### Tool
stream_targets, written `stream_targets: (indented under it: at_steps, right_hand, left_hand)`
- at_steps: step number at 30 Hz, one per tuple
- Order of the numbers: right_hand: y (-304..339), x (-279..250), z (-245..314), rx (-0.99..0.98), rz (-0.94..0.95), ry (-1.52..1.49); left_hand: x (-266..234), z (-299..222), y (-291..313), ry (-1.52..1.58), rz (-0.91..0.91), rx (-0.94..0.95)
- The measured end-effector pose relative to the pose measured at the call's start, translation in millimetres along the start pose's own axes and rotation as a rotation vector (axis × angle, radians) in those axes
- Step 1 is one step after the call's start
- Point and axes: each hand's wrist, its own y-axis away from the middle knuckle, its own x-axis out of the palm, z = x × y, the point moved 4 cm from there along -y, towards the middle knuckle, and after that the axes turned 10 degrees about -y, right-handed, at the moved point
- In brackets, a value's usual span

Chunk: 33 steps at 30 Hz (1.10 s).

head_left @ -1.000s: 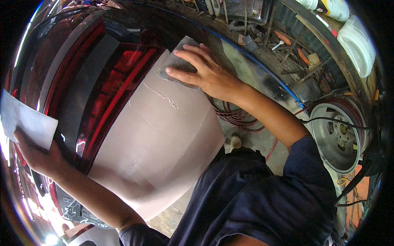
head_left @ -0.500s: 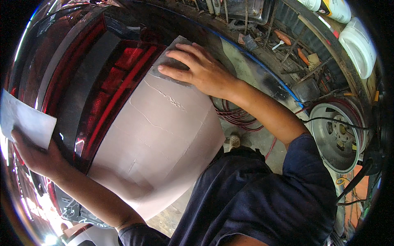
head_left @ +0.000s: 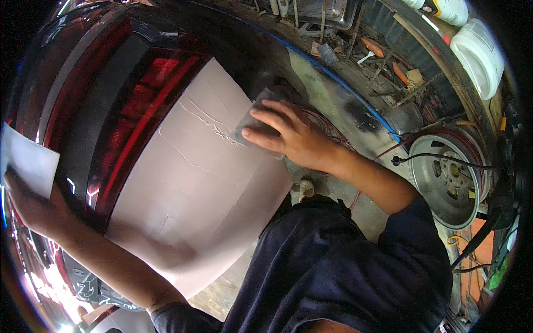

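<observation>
now right hand (head_left: 288,136) flat, fingers spread, pressing grey sanding sheet (head_left: 252,119) onto upper right edge of pale filler patch (head_left: 194,183), long axis running down-left toward body. left hand (head_left: 30,202) far left, pinching white paper sheet (head_left: 25,161) against glossy dark car panel (head_left: 89,111); right hand nearer patch.

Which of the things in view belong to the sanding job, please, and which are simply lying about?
In use: right hand, grey sanding pad, pale filler patch, left hand, white sheet.
Lying about: bare wheel rim, white bucket, red hose.
</observation>
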Motion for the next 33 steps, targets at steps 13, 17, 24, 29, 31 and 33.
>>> stream_targets:
  at_steps: [13, 17, 24, 29, 31, 33]
  right_hand:
    - [79, -23, 28, 0.205, 0.096, -0.191]
    - [30, -96, 43, 0.171, -0.209, -0.298]
    - [-38, -139, 103, -0.203, -0.305, -0.497]
    - [-34, -102, 70, -0.100, -0.187, -0.332]
    - [-21, -92, 39, 0.046, -0.131, -0.280]
    - [-7, -102, 16, 0.078, -0.029, -0.032]
  left_hand:
    - [5, -10, 6, 0.247, 0.026, -0.196]
    - [18, -128, 19, 1.168, 0.164, -1.048]
    - [8, -298, 50, 1.584, 0.569, -1.382]
    - [15, -301, 59, 1.523, 0.606, -1.344]
    - [11, -296, 67, 1.549, 0.592, -1.399]
    - [0, -291, 62, 1.611, 0.521, -1.428]
